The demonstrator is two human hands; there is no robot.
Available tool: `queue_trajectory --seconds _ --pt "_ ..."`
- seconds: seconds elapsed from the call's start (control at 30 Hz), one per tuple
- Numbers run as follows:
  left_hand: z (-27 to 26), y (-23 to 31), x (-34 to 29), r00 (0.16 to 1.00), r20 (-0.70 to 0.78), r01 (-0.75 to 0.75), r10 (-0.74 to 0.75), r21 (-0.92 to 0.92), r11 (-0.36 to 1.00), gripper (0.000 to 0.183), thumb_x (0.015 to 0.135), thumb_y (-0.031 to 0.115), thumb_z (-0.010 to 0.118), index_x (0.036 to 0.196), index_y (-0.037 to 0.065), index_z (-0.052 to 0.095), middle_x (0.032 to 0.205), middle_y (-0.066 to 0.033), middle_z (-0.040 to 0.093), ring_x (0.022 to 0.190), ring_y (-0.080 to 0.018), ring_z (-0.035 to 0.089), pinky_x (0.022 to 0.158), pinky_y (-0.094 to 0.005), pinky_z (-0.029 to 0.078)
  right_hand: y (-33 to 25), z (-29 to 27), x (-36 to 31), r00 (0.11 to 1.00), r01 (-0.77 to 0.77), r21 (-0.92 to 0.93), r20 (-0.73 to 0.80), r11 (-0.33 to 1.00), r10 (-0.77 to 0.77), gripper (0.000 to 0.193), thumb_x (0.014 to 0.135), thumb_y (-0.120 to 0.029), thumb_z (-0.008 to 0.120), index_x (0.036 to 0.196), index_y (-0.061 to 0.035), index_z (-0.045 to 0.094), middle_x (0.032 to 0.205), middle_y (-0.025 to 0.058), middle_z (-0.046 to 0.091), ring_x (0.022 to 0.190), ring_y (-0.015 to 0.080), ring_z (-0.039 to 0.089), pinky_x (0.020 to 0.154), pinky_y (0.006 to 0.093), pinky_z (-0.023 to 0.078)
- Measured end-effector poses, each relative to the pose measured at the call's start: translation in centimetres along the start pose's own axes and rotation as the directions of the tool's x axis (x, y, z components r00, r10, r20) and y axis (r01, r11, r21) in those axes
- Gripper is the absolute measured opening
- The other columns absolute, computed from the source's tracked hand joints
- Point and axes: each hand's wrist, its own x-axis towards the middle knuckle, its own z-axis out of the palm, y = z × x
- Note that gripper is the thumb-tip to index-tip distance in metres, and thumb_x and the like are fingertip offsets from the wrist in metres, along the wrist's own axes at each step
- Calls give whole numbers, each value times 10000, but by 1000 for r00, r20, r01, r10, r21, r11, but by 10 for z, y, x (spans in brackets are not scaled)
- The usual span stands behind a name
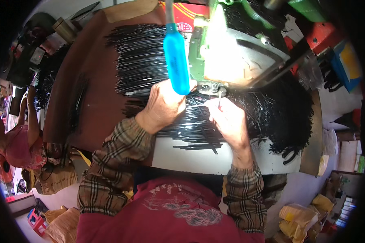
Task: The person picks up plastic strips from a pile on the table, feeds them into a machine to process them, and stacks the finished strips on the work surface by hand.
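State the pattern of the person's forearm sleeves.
The forearm sleeves are brown plaid, seen in the head view.

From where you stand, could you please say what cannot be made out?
Part of the left hand: head view, behind blue handle.
Green machine: head view, middle lost in glare.
Thin strip in the right hand: head view, ends too small.
Co-worker: head view, cut off by dark left rim.

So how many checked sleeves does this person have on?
2: the left checked sleeve, just below the left hand, and the right checked sleeve, below the right hand. Both are in plain view.
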Motion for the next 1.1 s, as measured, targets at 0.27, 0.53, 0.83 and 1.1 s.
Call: queue_trajectory --seconds 0.27,0.53,0.83,1.1 --pt "19 29 -8 813 158 572 -560 -395 719 152 898 62 604 1006 -11 681 737 -25 626 564 -55 521 508 -202 425 19 -10 0 994 34 30 -109 999 -30 134 934 -93 571 984 16 630 734 18 607 645 48 539 576 204 439" --pt "23 24 -12 774 185 619 -605 -419 664 150 919 76 565 889 -30 667 644 -9 584 482 -43 463 453 -209 384 24 -7 -1 990 53 20 -129 998 -50 138 929 -104 580 976 13 636 741 22 616 648 51 548 572 204 439" --pt "28 25 -14 751 194 644 -631 -424 637 156 917 99 591 867 -29 664 629 11 568 503 -23 447 455 -195 359 27 -7 1 989 70 37 -132 997 -65 148 932 -116 577 982 7 642 726 10 600 638 44 527 558 199 417" --pt "29 29 -13 787 178 600 -590 -442 667 162 851 23 667 994 -52 652 733 13 602 573 -19 477 506 -177 392 22 -7 3 989 -23 150 -144 988 45 114 929 -113 584 953 -19 645 700 -27 569 552 -7 428 472 164 323"
